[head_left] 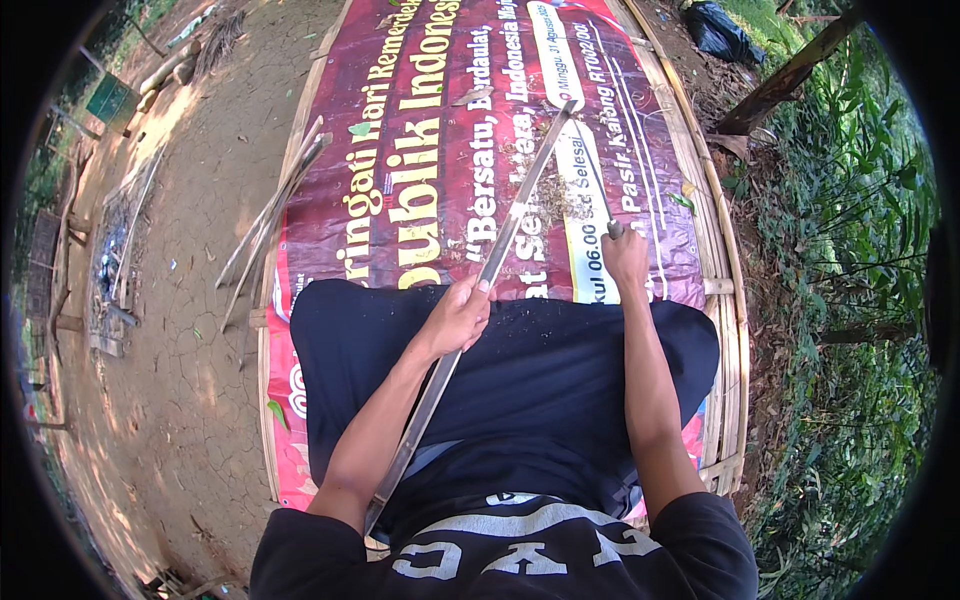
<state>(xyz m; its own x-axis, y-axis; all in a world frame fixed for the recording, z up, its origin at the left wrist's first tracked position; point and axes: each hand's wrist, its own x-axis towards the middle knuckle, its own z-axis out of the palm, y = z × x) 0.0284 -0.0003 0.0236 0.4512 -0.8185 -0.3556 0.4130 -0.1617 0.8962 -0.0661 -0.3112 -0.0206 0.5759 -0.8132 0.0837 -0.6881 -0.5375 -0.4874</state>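
A long, narrow bamboo strip (pixel 535 180) slants from beside my left side to the far middle of the banner. My left hand (pixel 460 315) is closed round it near its middle, above the dark cloth over my legs. My right hand (pixel 625 260) is closed on the grey handle of a knife (pixel 597 170). Its thin, dark blade points away and leans left, its tip close to the strip's far end; whether they touch I cannot tell. Pale shavings (pixel 555 195) lie scattered on the banner between strip and blade.
The printed red banner (pixel 330 190) covers a bamboo platform (pixel 735 300). Several thin sticks (pixel 275 215) rest against its left edge, above cracked bare soil (pixel 190 250). To the right are green plants (pixel 850 240), a slanting log (pixel 790 80) and a black plastic bag (pixel 720 35).
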